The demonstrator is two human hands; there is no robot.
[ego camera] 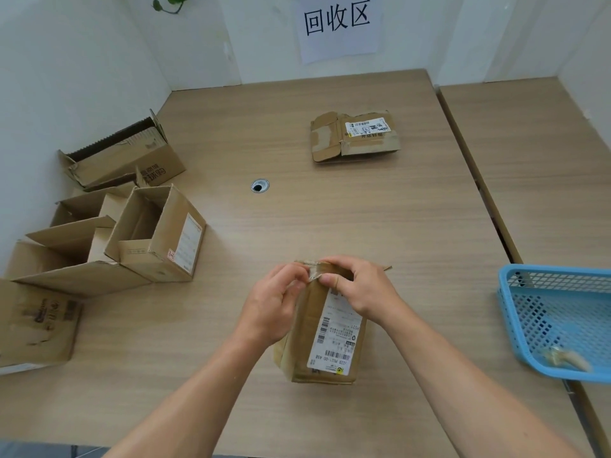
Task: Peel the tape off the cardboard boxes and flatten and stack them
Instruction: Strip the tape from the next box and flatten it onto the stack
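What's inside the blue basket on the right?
A crumpled pale wad, likely peeled tape, lies in the near corner of the blue basket. Its right part is out of frame.

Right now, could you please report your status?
Left hand pinches tape. Right hand grips labelled cardboard box, upright. Nothing in the way.

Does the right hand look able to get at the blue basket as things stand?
Probably yes, once it lets go: the right hand grips the top of the labelled box while the left hand pinches tape there, but only bare table separates it from the blue basket.
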